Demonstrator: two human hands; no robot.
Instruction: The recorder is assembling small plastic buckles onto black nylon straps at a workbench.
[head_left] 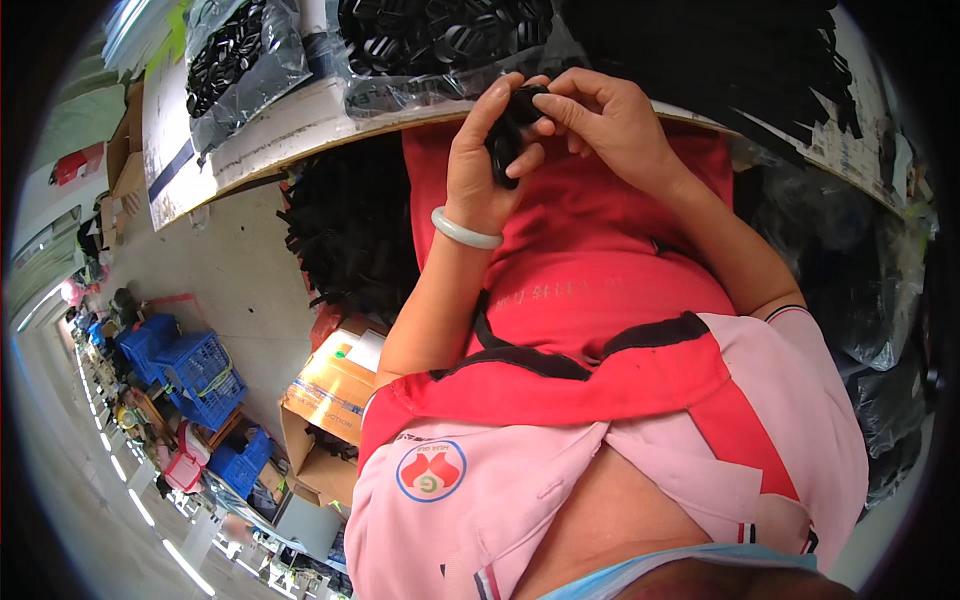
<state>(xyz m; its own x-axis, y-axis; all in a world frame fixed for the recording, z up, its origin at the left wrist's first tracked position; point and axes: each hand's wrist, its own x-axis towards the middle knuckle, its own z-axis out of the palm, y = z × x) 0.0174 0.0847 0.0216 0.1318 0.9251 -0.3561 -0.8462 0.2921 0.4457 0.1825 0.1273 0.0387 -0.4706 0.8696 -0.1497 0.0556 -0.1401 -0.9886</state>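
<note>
Two bare hands are busy with one black strap, which looks smooth and soft, with a rounded, folded end at the top. A hard, shiny white bracelet makes a ring around the left wrist, and the red apron is made of cloth. Just past the hands, a clear, crinkly bag full of small black pieces sits on the white table, with a smaller bag to its left. A big pile of flat black strips covers the table on the right. Low on the left are a brown cardboard box and blue baskets with holes. The strap's long part lies against the left hand, whose fingers curl around it, and the right hand has its thumb and finger pinched together on the top end, though fingers hide some of it
</note>
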